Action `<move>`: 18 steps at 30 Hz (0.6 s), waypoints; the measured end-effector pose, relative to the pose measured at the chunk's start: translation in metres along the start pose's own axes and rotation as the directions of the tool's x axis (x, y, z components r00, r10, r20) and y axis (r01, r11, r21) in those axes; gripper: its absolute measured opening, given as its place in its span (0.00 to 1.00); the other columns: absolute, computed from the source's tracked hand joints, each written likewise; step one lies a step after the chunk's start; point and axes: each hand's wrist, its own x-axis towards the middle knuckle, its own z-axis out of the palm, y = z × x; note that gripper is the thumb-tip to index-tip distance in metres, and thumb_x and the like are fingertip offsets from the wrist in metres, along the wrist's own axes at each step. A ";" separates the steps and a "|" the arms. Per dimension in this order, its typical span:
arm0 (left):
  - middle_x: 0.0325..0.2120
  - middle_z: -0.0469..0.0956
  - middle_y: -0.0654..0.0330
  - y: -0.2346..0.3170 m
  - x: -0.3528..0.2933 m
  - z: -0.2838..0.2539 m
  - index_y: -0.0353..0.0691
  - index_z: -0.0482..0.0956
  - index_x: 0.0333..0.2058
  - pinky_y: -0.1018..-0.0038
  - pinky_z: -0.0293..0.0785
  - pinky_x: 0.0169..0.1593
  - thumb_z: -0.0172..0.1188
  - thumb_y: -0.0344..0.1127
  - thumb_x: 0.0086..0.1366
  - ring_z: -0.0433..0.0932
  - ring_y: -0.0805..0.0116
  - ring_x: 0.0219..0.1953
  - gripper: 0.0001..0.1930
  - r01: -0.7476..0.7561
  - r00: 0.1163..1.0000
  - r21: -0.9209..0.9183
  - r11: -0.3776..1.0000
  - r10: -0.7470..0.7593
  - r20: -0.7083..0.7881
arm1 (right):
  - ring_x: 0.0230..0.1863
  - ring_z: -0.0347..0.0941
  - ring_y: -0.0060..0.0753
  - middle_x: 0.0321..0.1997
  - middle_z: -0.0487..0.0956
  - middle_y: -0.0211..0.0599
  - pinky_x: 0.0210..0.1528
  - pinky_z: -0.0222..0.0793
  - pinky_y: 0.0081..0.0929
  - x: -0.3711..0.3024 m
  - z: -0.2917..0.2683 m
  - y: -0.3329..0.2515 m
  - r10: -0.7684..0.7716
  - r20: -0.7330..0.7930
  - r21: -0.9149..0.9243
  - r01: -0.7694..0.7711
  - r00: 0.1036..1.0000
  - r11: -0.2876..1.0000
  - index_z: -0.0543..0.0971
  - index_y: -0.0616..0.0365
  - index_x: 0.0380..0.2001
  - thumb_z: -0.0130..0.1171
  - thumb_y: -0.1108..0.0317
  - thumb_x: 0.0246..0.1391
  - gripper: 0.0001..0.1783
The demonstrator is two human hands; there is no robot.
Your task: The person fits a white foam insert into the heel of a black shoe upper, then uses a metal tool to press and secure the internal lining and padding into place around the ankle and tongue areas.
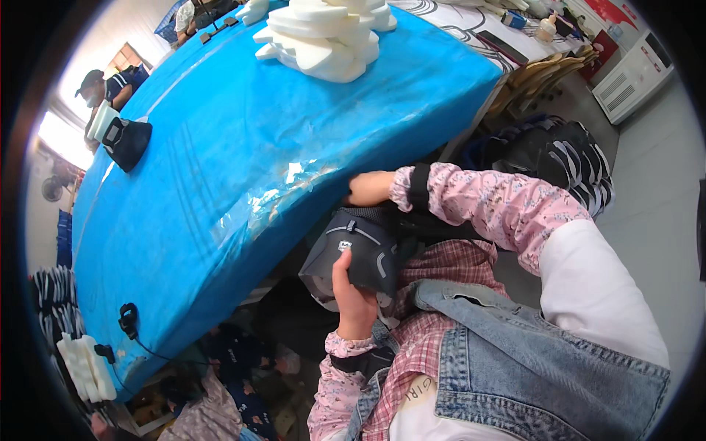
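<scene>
The left hand [353,294] grips a dark grey pad [353,253] from below, thumb pressed on its front. The right hand [370,188] is closed on the pad's top, at the edge of the blue surface [220,147]. White foam pieces [323,37] lie far on it.

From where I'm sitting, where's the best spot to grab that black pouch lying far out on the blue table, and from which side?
Probably by its tapered lower end, coming in from your side. The black pouch lies flat on the blue table, its white-panelled wide end pointing toward the far edge, so the dark narrow end faces you. Both hands are busy: the left hand and right hand hold a dark grey shoe upper.
</scene>
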 end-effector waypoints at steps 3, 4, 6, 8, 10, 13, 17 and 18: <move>0.35 0.75 0.58 -0.008 0.001 0.000 0.34 0.70 0.39 0.71 0.71 0.42 0.49 0.38 0.56 0.75 0.65 0.37 0.16 0.010 0.999 0.022 1.000 -0.009 -0.051 | 0.41 0.70 0.56 0.36 0.75 0.58 0.45 0.65 0.40 0.018 0.009 -0.003 -0.068 -0.012 0.001 0.068 0.998 0.998 0.77 0.67 0.32 0.45 0.53 0.49 0.25; 0.35 0.75 0.58 -0.009 0.004 -0.003 0.34 0.70 0.39 0.71 0.71 0.42 0.49 0.38 0.56 0.75 0.65 0.37 0.16 0.017 0.999 0.019 1.000 -0.016 -0.049 | 0.41 0.70 0.56 0.36 0.75 0.59 0.46 0.64 0.40 0.020 0.021 0.000 -0.007 -0.123 0.083 0.018 0.992 0.996 0.77 0.67 0.32 0.46 0.53 0.48 0.25; 0.36 0.73 0.59 -0.015 0.015 -0.015 0.35 0.70 0.41 0.72 0.70 0.43 0.51 0.32 0.53 0.74 0.66 0.38 0.15 0.017 1.000 -0.106 0.994 -0.015 0.016 | 0.43 0.70 0.55 0.38 0.74 0.57 0.47 0.63 0.40 0.038 0.041 0.010 0.003 -0.151 0.085 0.010 0.989 0.996 0.76 0.67 0.34 0.45 0.51 0.49 0.26; 0.35 0.73 0.58 -0.015 0.019 -0.016 0.34 0.70 0.40 0.71 0.70 0.42 0.50 0.31 0.52 0.74 0.66 0.38 0.15 0.010 1.000 -0.134 0.991 -0.010 0.002 | 0.44 0.69 0.55 0.40 0.74 0.57 0.48 0.63 0.40 0.050 0.050 0.017 0.064 -0.184 0.188 -0.029 0.981 0.982 0.76 0.66 0.35 0.45 0.52 0.50 0.25; 0.32 0.75 0.57 -0.011 0.020 -0.019 0.33 0.71 0.36 0.70 0.71 0.41 0.48 0.33 0.52 0.75 0.64 0.35 0.14 0.008 1.000 -0.125 0.992 -0.006 0.011 | 0.45 0.69 0.55 0.41 0.73 0.57 0.48 0.63 0.41 0.049 0.052 0.011 0.108 -0.132 0.195 -0.081 0.985 0.977 0.75 0.63 0.37 0.42 0.55 0.50 0.23; 0.32 0.75 0.57 -0.011 0.007 -0.010 0.31 0.71 0.35 0.70 0.71 0.42 0.48 0.32 0.51 0.75 0.63 0.35 0.13 -0.021 1.000 -0.146 0.989 0.024 0.014 | 0.41 0.70 0.55 0.37 0.73 0.57 0.45 0.65 0.42 0.049 0.055 0.022 -0.025 -0.101 0.093 0.035 0.995 0.995 0.74 0.63 0.37 0.44 0.57 0.49 0.21; 0.35 0.74 0.55 -0.018 0.014 -0.022 0.30 0.69 0.39 0.69 0.69 0.46 0.48 0.30 0.49 0.74 0.61 0.39 0.17 0.001 0.999 -0.165 0.986 0.006 0.039 | 0.36 0.71 0.58 0.31 0.74 0.57 0.39 0.66 0.45 0.052 0.066 0.034 -0.249 0.060 -0.200 0.256 0.967 0.946 0.73 0.61 0.37 0.48 0.59 0.46 0.18; 0.36 0.73 0.55 -0.023 0.013 -0.025 0.30 0.69 0.40 0.68 0.69 0.47 0.48 0.30 0.49 0.73 0.61 0.40 0.18 -0.009 1.000 -0.176 0.984 0.009 -0.001 | 0.37 0.71 0.58 0.31 0.74 0.58 0.40 0.66 0.46 0.050 0.075 0.032 -0.230 0.061 -0.171 0.238 0.971 0.956 0.73 0.60 0.38 0.47 0.59 0.47 0.19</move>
